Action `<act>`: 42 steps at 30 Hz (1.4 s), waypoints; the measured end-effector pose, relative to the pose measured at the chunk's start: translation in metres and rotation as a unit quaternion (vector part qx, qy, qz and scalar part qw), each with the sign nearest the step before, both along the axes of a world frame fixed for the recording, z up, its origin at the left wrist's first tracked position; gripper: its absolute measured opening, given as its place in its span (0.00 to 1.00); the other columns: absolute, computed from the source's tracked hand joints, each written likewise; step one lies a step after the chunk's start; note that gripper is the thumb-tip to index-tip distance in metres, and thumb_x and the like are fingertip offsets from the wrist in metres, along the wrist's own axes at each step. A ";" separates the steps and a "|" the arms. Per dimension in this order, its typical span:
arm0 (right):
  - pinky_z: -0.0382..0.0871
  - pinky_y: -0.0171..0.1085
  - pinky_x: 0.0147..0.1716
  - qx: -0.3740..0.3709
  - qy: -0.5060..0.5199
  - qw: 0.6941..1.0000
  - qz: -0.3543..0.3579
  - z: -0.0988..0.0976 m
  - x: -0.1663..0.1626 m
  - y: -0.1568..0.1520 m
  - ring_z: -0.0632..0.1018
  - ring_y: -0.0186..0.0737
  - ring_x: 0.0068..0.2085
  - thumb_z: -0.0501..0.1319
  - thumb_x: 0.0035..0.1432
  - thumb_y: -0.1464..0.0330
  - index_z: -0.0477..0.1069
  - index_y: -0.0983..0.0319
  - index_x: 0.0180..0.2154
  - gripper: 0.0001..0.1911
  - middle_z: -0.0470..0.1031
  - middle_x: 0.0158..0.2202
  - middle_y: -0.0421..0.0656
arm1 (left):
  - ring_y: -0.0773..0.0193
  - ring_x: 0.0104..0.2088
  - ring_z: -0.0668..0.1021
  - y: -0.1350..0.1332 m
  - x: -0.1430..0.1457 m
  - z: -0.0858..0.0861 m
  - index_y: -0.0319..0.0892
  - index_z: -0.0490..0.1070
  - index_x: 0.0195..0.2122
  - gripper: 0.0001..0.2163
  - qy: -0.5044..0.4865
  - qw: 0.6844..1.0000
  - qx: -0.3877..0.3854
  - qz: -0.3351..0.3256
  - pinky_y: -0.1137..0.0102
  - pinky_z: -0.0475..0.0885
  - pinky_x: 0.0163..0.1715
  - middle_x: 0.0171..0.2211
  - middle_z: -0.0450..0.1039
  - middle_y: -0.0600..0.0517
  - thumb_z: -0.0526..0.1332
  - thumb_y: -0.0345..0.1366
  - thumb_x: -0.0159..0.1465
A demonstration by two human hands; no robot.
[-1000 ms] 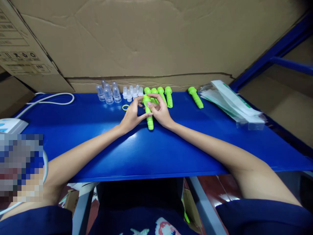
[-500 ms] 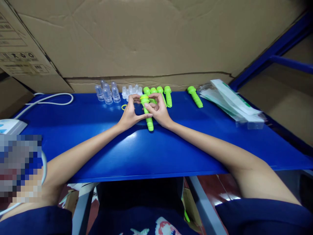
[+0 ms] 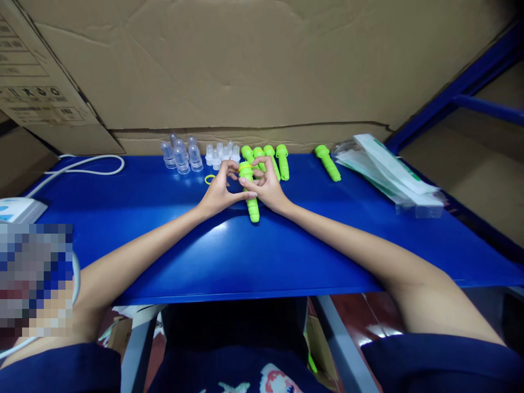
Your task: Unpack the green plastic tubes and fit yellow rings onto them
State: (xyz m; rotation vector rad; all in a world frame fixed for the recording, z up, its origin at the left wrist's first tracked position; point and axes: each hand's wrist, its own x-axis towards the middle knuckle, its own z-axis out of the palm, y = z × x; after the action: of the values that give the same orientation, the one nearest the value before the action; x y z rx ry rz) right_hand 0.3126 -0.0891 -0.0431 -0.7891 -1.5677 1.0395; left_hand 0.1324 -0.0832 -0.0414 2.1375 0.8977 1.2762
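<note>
Both hands are at a lime-green flashlight-shaped tube (image 3: 253,209), its wide end pointing away from me and its narrow end toward me. A thin yellow ring (image 3: 245,165) sits around the wide end. My left hand (image 3: 219,191) has its thumb against the tube's side and its curled fingertips at the wide end. My right hand (image 3: 268,188) grips the tube from the right, thumb on top and index finger bent over by the ring. A second yellow ring (image 3: 209,179) lies on the table beside my left hand.
Clear domed caps (image 3: 180,157) and smaller translucent caps (image 3: 215,158) stand at the back. Several matching green tubes (image 3: 282,162) lie behind my hands, with one green tube (image 3: 328,163) farther right. Plastic packaging (image 3: 388,169) is at right; a white cable (image 3: 90,169) lies left. Cardboard (image 3: 245,71) walls the blue table (image 3: 184,273).
The green tube has shifted slightly toward me and to the right. My left fingertips have drawn back a little from the wide end, so more of the ring shows.
</note>
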 end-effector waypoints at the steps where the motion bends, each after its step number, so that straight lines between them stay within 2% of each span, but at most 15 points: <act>1: 0.84 0.43 0.30 -0.001 0.001 1.000 0.000 0.000 0.000 0.000 0.84 0.40 0.34 0.72 0.55 0.45 0.54 0.51 0.49 0.35 0.78 0.43 0.41 | 0.58 0.45 0.79 0.000 0.000 0.000 0.46 0.61 0.54 0.37 0.002 1.000 0.000 0.000 0.61 0.76 0.46 0.53 0.71 0.45 0.76 0.59 0.53; 8: 0.85 0.46 0.33 0.008 -0.001 1.000 -0.001 -0.006 0.001 0.004 0.83 0.40 0.34 0.71 0.56 0.44 0.54 0.52 0.46 0.33 0.76 0.40 0.39 | 0.57 0.45 0.79 -0.002 0.000 0.003 0.44 0.63 0.51 0.34 0.017 1.000 0.012 0.005 0.64 0.75 0.41 0.49 0.71 0.46 0.78 0.55 0.54; 12: 0.85 0.49 0.41 0.024 0.010 1.000 -0.008 -0.005 0.000 0.005 0.84 0.42 0.40 0.70 0.57 0.44 0.53 0.52 0.47 0.33 0.77 0.43 0.41 | 0.57 0.45 0.77 -0.005 0.001 0.008 0.43 0.66 0.43 0.24 0.027 0.999 0.030 -0.010 0.63 0.74 0.45 0.43 0.72 0.48 0.73 0.55 0.60; 14: 0.85 0.50 0.43 0.030 0.007 0.999 -0.015 -0.004 0.000 0.004 0.84 0.43 0.43 0.69 0.58 0.44 0.53 0.51 0.49 0.33 0.77 0.46 0.43 | 0.57 0.46 0.77 -0.006 0.002 0.008 0.42 0.67 0.42 0.23 0.029 0.999 0.037 -0.014 0.61 0.74 0.48 0.43 0.73 0.47 0.71 0.55 0.62; 18: 0.85 0.48 0.42 0.032 0.012 0.999 -0.022 0.000 -0.002 0.001 0.84 0.43 0.42 0.70 0.56 0.43 0.52 0.50 0.52 0.36 0.77 0.48 0.44 | 0.56 0.46 0.78 -0.005 0.002 0.004 0.44 0.64 0.47 0.28 0.026 0.999 0.028 -0.003 0.60 0.75 0.48 0.46 0.72 0.47 0.72 0.59 0.60; 22: 0.85 0.46 0.38 0.029 0.012 0.999 -0.023 0.001 -0.003 0.000 0.84 0.41 0.39 0.70 0.55 0.43 0.53 0.50 0.50 0.35 0.76 0.44 0.41 | 0.55 0.48 0.79 -0.002 0.002 -0.002 0.46 0.58 0.58 0.38 0.005 1.000 0.026 0.004 0.59 0.76 0.47 0.56 0.69 0.42 0.74 0.60 0.57; 24: 0.85 0.46 0.36 0.024 0.004 0.999 -0.024 0.001 -0.002 0.001 0.83 0.41 0.37 0.70 0.55 0.42 0.53 0.50 0.50 0.35 0.76 0.43 0.40 | 0.55 0.50 0.79 -0.002 0.002 -0.002 0.46 0.57 0.60 0.39 0.003 1.000 0.027 -0.008 0.59 0.76 0.48 0.58 0.69 0.41 0.74 0.59 0.58; 34: 0.85 0.45 0.34 0.023 0.001 1.000 -0.021 0.000 0.000 0.002 0.83 0.39 0.34 0.71 0.56 0.44 0.53 0.51 0.48 0.35 0.78 0.42 0.39 | 0.55 0.50 0.79 -0.006 0.001 0.006 0.44 0.61 0.58 0.36 0.005 1.000 0.010 -0.028 0.62 0.75 0.47 0.59 0.70 0.40 0.74 0.56 0.58; 42: 0.85 0.46 0.33 0.011 -0.001 1.000 -0.017 -0.002 0.000 0.003 0.82 0.39 0.33 0.70 0.56 0.43 0.54 0.51 0.48 0.34 0.78 0.42 0.39 | 0.55 0.48 0.79 -0.001 0.001 0.002 0.46 0.62 0.58 0.37 -0.001 0.999 -0.018 -0.031 0.66 0.73 0.38 0.56 0.71 0.43 0.76 0.57 0.56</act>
State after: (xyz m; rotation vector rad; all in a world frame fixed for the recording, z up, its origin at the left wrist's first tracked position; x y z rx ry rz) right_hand 0.3123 -0.0864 -0.0454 -0.8006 -1.5593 0.9957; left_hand 0.1337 -0.0845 -0.0391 2.1192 0.8413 1.2213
